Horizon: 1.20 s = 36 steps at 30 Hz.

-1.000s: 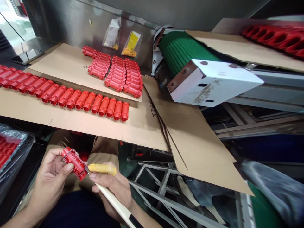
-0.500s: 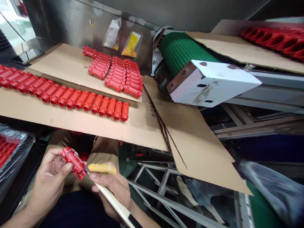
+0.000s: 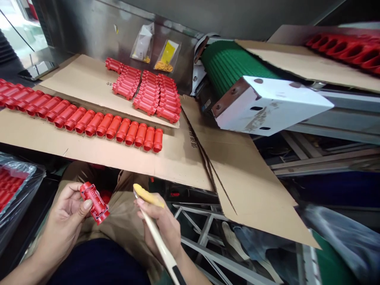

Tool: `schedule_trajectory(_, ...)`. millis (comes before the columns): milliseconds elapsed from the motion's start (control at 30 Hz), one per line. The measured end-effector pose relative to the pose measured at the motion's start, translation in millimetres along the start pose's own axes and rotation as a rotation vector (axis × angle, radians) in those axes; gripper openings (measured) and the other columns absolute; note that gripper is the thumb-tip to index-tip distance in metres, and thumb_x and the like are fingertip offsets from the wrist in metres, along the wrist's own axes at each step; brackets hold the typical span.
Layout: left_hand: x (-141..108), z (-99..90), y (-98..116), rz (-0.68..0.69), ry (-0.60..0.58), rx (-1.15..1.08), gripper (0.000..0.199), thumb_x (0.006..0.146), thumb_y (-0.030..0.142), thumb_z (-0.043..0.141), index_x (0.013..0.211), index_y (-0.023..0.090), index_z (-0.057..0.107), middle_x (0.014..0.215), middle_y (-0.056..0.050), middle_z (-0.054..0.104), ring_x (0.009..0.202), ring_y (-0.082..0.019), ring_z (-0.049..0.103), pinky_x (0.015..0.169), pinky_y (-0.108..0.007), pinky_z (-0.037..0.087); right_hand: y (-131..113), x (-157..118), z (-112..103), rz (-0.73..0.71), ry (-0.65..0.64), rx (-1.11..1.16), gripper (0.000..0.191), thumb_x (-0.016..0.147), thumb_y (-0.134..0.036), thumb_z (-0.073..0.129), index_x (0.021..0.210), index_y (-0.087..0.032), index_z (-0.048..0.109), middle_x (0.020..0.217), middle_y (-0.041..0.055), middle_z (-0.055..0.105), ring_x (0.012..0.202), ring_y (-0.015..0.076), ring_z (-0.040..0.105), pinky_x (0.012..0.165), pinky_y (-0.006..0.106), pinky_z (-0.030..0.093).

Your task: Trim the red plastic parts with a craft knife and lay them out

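My left hand (image 3: 67,215) grips a red plastic tube-shaped part (image 3: 94,202) between thumb and fingers, tilted above my lap. Thin grooves and dark lines run over its surface. My right hand (image 3: 162,221) is closed round a long pale-handled tool (image 3: 160,243) with a black band near its lower end. A yellow finger cot (image 3: 148,196) covers my right index finger, which lies along the tool toward its small metal tip. That tip is apart from the red part, up and to its right.
Red tubes (image 3: 95,123) lie in a long row on cardboard (image 3: 181,166); grooved red parts (image 3: 145,93) sit in rows behind. Two small plastic bags (image 3: 168,57) lie farther back. A green conveyor (image 3: 234,65) stands right, and a plastic-lined crate (image 3: 32,174) left.
My right hand has moved right and slightly down with the tool, so its tip has left the red part. My left hand still holds the part, turned slightly.
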<state>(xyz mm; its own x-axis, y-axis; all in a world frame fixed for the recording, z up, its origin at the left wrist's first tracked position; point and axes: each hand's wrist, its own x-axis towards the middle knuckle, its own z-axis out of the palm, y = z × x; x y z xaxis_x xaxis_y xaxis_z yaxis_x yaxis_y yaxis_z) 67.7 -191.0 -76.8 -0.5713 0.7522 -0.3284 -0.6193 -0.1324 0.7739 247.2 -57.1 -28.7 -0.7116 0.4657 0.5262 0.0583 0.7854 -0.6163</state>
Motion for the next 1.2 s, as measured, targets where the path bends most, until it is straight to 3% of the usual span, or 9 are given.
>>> schedule_trajectory(67, -0.8, 0.4, -2.3, 0.009, -0.046, -0.002, 0.023, 0.091, 0.03, 0.083, 0.108, 0.027, 0.068, 0.091, 0.0, 0.076, 0.078, -0.015, 0.072, 0.075, -0.026, 0.062, -1.8, -1.3, 5.6, 0.055, 0.057, 0.08, 0.033, 0.103, -0.008, 0.062, 0.131, -0.024, 0.068, 0.112, 0.0114, 0.079, 0.104, 0.0265, 0.076, 0.087, 0.043, 0.067)
schedule_trajectory(133, -1.5, 1.1, -5.2, 0.033, -0.084, 0.012, 0.022, 0.09, 0.028, 0.085, 0.106, 0.027, 0.07, 0.093, 0.0, 0.078, 0.083, -0.016, 0.075, 0.079, -0.027, 0.063, -7.0, -0.7, 14.6, 0.075, 0.037, 0.164, 0.025, 0.103, -0.014, 0.067, 0.125, -0.023, 0.071, 0.119, 0.0134, 0.078, 0.109, 0.0271, 0.077, 0.091, 0.043, 0.067)
schedule_trajectory(333, -5.8, -0.8, -11.6, 0.109, -0.077, 0.115, 0.019, 0.086, 0.024, 0.088, 0.099, 0.028, 0.075, 0.095, 0.001, 0.08, 0.087, -0.014, 0.076, 0.084, -0.021, 0.063, -18.9, 5.9, 35.3, -0.005, -0.02, 0.206, 0.028, 0.103, -0.012, 0.066, 0.13, -0.018, 0.069, 0.117, 0.0145, 0.079, 0.108, 0.0261, 0.076, 0.091, 0.042, 0.068)
schedule_trajectory(533, -8.8, -3.2, -14.2, 0.111, -0.056, 0.115, 0.02, 0.085, 0.021, 0.089, 0.098, 0.027, 0.075, 0.093, 0.001, 0.079, 0.086, -0.014, 0.074, 0.082, -0.02, 0.062, -17.3, 4.9, 35.1, -0.007, -0.007, 0.163, 0.03, 0.1, -0.01, 0.067, 0.128, -0.019, 0.071, 0.115, 0.0138, 0.079, 0.102, 0.0261, 0.077, 0.084, 0.04, 0.068)
schedule_trajectory(800, -8.6, -2.6, -17.1, 0.136, -0.04, 0.119, 0.021, 0.084, 0.02, 0.09, 0.097, 0.027, 0.076, 0.09, 0.002, 0.078, 0.082, -0.013, 0.074, 0.08, -0.018, 0.061, -22.6, 1.6, 35.7, 0.003, -0.011, 0.147, 0.033, 0.1, -0.005, 0.061, 0.129, -0.019, 0.066, 0.112, 0.0138, 0.079, 0.102, 0.0269, 0.077, 0.086, 0.044, 0.067)
schedule_trajectory(1000, -8.9, -4.2, -16.7, 0.137, -0.043, 0.118, 0.02, 0.087, 0.022, 0.087, 0.1, 0.028, 0.074, 0.096, 0.0, 0.078, 0.087, -0.015, 0.075, 0.082, -0.022, 0.063, -23.8, 0.5, 31.1, 0.067, -0.033, 0.221, 0.024, 0.104, -0.015, 0.063, 0.127, -0.019, 0.067, 0.114, 0.0139, 0.079, 0.106, 0.0269, 0.075, 0.09, 0.045, 0.066)
schedule_trajectory(1200, -10.6, -2.4, -16.7, 0.153, -0.052, 0.124, 0.02, 0.086, 0.02, 0.088, 0.1, 0.027, 0.075, 0.095, 0.0, 0.078, 0.088, -0.014, 0.074, 0.084, -0.02, 0.062, -24.0, 3.7, 30.4, 0.035, -0.044, 0.208, 0.025, 0.104, -0.015, 0.063, 0.129, -0.019, 0.066, 0.117, 0.015, 0.078, 0.107, 0.0273, 0.075, 0.089, 0.044, 0.066)
